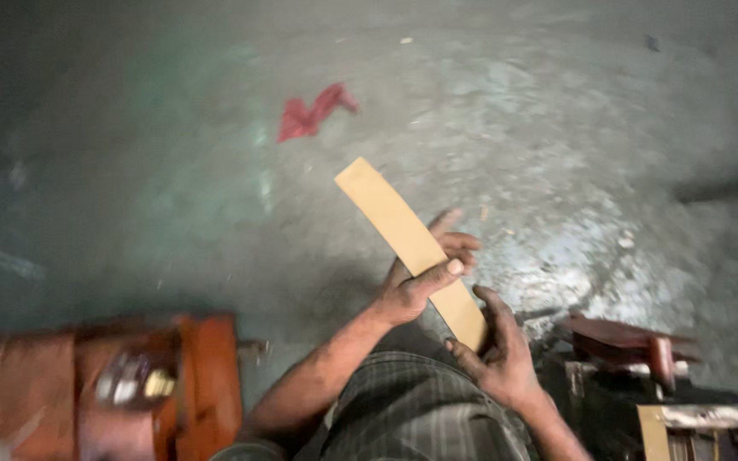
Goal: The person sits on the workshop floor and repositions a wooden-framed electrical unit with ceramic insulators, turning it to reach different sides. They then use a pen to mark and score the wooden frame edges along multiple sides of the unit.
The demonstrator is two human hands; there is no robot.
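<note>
A long, flat tan strip (395,220), like cardboard or thin wood, slants from upper left to lower right over my lap. My left hand (424,277) grips its middle, thumb laid across the top face and fingers behind. My right hand (497,354) holds the strip's lower end, thumb and fingers pinching it. Both hands hover above my checked grey clothing (412,410). The strip's far end points out over the concrete floor.
A crumpled red cloth (309,113) lies on the stained grey concrete floor (557,154). A blurred orange-brown wooden object (113,388) stands at lower left. A dark red metal piece (625,340) and a framed structure (702,423) sit at lower right.
</note>
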